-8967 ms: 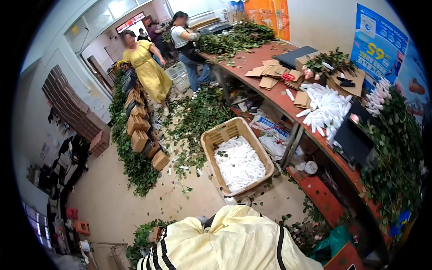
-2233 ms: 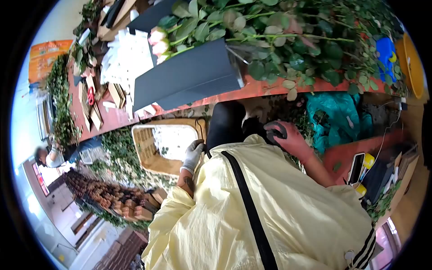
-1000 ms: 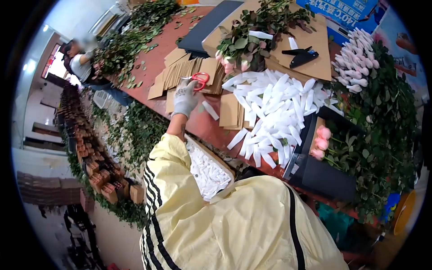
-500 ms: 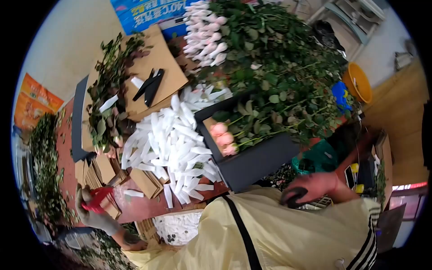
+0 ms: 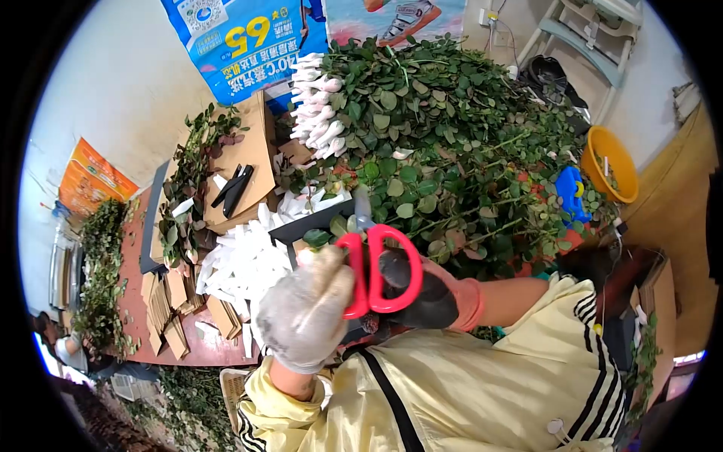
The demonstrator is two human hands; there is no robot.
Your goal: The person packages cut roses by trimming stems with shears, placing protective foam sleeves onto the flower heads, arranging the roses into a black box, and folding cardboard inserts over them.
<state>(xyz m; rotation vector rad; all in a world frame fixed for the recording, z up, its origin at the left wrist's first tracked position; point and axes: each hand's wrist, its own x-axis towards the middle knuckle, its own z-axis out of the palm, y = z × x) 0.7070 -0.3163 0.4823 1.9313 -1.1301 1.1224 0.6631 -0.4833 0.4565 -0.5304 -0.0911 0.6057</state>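
Red-handled scissors are clasped by the fingers of the grey-gloved left hand before a black cardboard box, whose contents are blocked by both hands. Whether the fingers of the red-and-black-gloved right hand are closed cannot be told. White tubular sleeves are heaped beside the box on the red bench. A slim white item is held in the orange-yellow plastic basin.

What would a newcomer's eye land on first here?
Probably the red-handled scissors, front and centre, where the left hand and right hand meet. Next might come the heap of leafy stems beyond them, then the bright blue poster at the top, left of centre.
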